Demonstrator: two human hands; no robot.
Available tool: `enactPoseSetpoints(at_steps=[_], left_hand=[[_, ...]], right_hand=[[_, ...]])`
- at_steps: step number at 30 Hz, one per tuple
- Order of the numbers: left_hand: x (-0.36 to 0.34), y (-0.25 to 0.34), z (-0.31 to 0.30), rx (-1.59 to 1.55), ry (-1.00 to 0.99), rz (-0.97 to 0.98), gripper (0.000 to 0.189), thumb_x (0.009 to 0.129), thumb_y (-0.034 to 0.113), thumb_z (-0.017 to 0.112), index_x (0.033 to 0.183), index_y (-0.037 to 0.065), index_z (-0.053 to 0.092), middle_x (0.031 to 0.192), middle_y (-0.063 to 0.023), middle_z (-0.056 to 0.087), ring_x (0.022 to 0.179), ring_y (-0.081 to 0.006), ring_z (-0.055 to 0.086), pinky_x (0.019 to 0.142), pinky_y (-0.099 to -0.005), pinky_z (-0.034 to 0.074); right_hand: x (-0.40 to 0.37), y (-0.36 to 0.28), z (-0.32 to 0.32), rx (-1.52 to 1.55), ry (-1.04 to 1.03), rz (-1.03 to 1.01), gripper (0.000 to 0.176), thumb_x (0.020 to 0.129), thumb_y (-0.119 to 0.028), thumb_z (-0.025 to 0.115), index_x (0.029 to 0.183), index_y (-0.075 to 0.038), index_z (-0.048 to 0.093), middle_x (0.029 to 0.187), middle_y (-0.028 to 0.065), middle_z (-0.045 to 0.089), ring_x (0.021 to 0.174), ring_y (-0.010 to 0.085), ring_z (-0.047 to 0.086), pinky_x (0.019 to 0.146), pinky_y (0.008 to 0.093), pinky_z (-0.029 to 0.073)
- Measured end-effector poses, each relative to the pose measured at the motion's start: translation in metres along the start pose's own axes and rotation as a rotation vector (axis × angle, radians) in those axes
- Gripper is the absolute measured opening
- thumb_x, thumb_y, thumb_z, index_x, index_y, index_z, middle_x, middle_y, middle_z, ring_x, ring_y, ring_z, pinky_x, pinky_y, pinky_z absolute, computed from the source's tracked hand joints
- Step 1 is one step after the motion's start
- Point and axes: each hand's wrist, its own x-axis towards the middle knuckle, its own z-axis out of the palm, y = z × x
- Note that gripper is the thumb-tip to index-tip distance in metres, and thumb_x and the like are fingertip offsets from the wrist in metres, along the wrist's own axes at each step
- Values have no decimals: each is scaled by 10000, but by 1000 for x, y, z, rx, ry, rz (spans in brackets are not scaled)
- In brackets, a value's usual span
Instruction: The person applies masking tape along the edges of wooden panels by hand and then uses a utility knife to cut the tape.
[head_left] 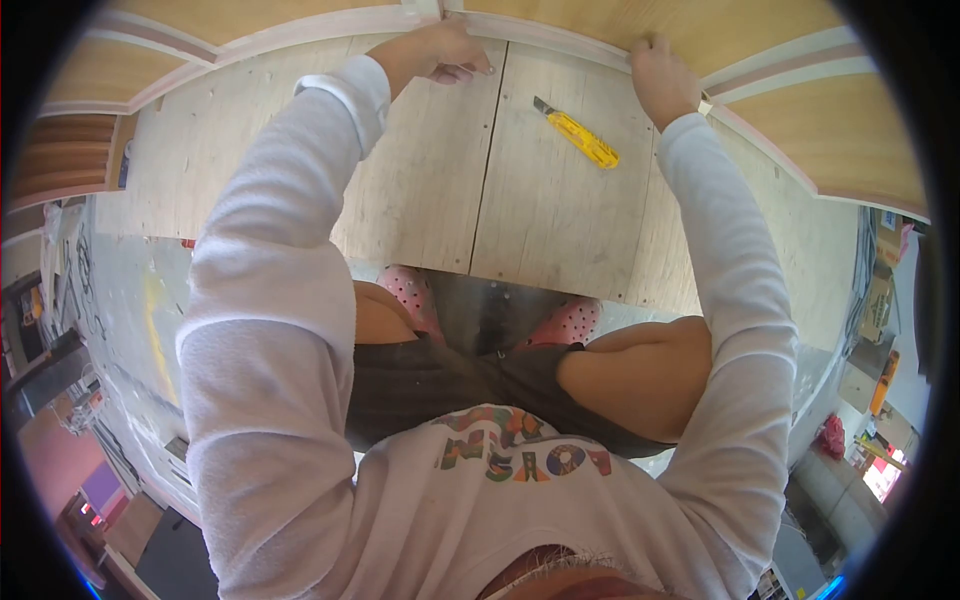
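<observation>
My left hand [445, 53] is at the far side of the plywood board, close to the pale edging strip [310, 24] of the upright wooden panel. Its fingers are pinched together; whatever they hold is too small to name. My right hand [664, 80] is at the same strip, further right, with its fingers curled against the edge. What lies under those fingers is hidden. Between my hands a yellow utility knife [580, 136] lies on the plywood board [420, 190], its blade out and pointing up and left. Neither hand touches it.
A dark seam and small screw heads mark the board. Framed wooden panels [570, 25] curve around its far side. Pink clogs [410, 295] show below the near edge. Cables and boxes [875, 310] are at the right, a brown slatted piece [70, 155] at the left.
</observation>
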Motion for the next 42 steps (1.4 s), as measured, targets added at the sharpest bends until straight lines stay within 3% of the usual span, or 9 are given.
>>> enactPoseSetpoints(at_steps=[5, 7, 18, 21, 23, 26, 30, 32, 42], left_hand=[[2, -3, -2, 11, -7, 2, 656, 687, 148, 777, 1232, 8, 440, 921, -80, 616, 719, -166, 618, 637, -328, 511], [3, -10, -6, -2, -76, 77, 965, 700, 132, 757, 1405, -58, 127, 992, -232, 623, 861, -287, 650, 660, -438, 527], [5, -13, -14, 75, -63, 94, 898, 670, 139, 796, 1374, 0, 256, 887, -172, 636, 732, -257, 638, 582, -376, 530], [9, -19, -17, 96, -70, 107, 895, 669, 143, 796, 1371, -4, 260, 886, -173, 635, 734, -263, 638, 587, -380, 532], [11, -21, -18, 107, -98, 109, 901, 667, 142, 797, 1375, -1, 258, 892, -175, 635, 736, -268, 637, 592, -385, 533], [9, -17, -19, 157, -90, 107, 928, 665, 139, 797, 1396, 16, 238, 943, -189, 631, 755, -280, 638, 601, -393, 535], [0, -18, -19, 139, -50, 113, 961, 670, 139, 793, 1426, 44, 207, 1019, -190, 622, 768, -285, 641, 620, -390, 539], [-6, -16, -21, 160, -20, 106, 974, 670, 139, 792, 1435, 53, 195, 1041, -189, 621, 775, -285, 642, 629, -390, 541], [44, -43, -21, 61, -157, 166, 828, 689, 144, 792, 1374, 25, 343, 1126, -167, 597, 831, -245, 643, 663, -381, 552]], right_hand=[[7, -5, -7, -9, -69, 68, 205, 880, -97, 446, 1020, -26, 578, 1143, 153, 578, 883, 361, 644, 717, 438, 545], [10, -6, -6, -33, -86, 79, 212, 882, -99, 448, 1030, -23, 579, 1157, 156, 575, 890, 363, 643, 723, 436, 546], [12, -3, -32, 51, -303, 107, 210, 856, -203, 561, 941, -20, 618, 1028, 178, 625, 974, 328, 618, 771, 412, 520], [8, -1, -56, 128, -411, 48, 259, 808, -211, 613, 985, -24, 635, 1022, 159, 655, 860, 320, 647, 744, 420, 522], [8, -4, -75, 274, -531, 29, 259, 747, -242, 709, 774, -15, 586, 780, 140, 626, 666, 262, 614, 572, 378, 477], [9, 0, -78, 398, -699, 118, 246, 744, -222, 712, 753, -21, 571, 723, 127, 606, 589, 238, 590, 518, 376, 455], [3, 7, -49, 342, -433, 21, 258, 758, -235, 703, 752, -18, 565, 725, 121, 612, 639, 262, 592, 563, 382, 457], [0, 3, -47, 232, -435, 62, 230, 808, -256, 636, 916, -53, 651, 955, 142, 654, 915, 317, 628, 797, 435, 491], [4, -4, -19, 2, -217, 127, 231, 902, -227, 500, 997, -61, 629, 1121, 131, 594, 966, 336, 618, 788, 437, 515]])
